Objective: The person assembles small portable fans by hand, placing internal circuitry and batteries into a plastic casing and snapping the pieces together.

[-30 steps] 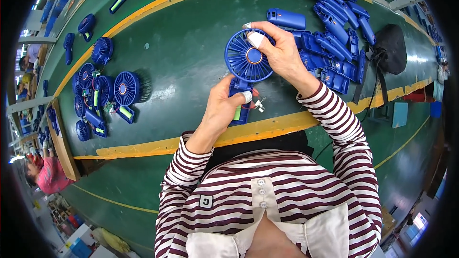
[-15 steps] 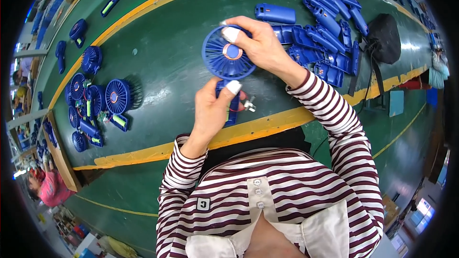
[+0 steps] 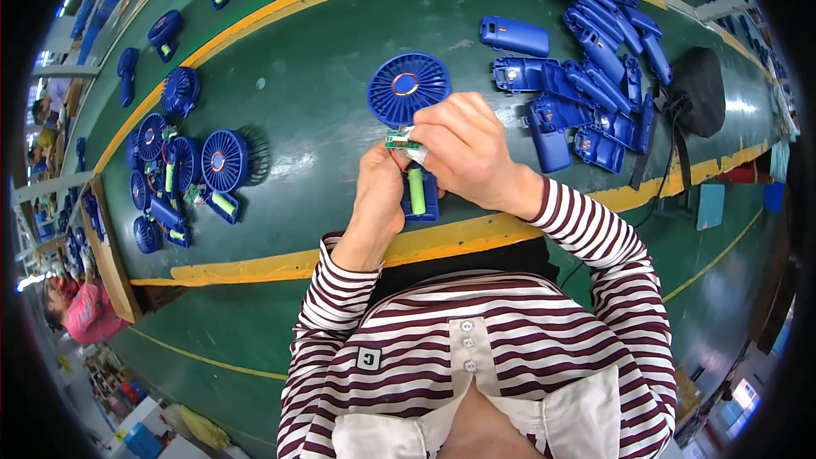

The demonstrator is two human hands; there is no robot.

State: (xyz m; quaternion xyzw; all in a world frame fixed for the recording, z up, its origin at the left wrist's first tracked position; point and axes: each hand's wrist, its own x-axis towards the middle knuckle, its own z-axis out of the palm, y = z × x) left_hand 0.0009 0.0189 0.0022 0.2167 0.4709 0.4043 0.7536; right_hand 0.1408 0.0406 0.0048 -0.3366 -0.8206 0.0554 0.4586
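Note:
A blue handheld fan (image 3: 410, 87) lies at the middle of the bench, its round grille away from me and its open handle toward me. Inside the handle shows a light-green battery cell (image 3: 416, 192). My left hand (image 3: 379, 189) is closed round the left side of the handle. With white-covered fingertips, my right hand (image 3: 473, 150) pinches a small green circuit board (image 3: 397, 140) just above the handle, below the grille. Thin wires run near the board. The right fingers partly hide the board and the handle's upper part.
Loose blue handle covers (image 3: 586, 76) are heaped at the right, beside a black bag (image 3: 702, 92) with straps. Several part-assembled fans (image 3: 224, 161) stand at the left. A yellow edge (image 3: 255, 268) borders the green bench (image 3: 314, 85). At far left is another person (image 3: 92, 310) in pink.
The fan has turned over, so its open handle now shows the battery. My right hand has moved from the grille down to the circuit board. The view has shifted slightly.

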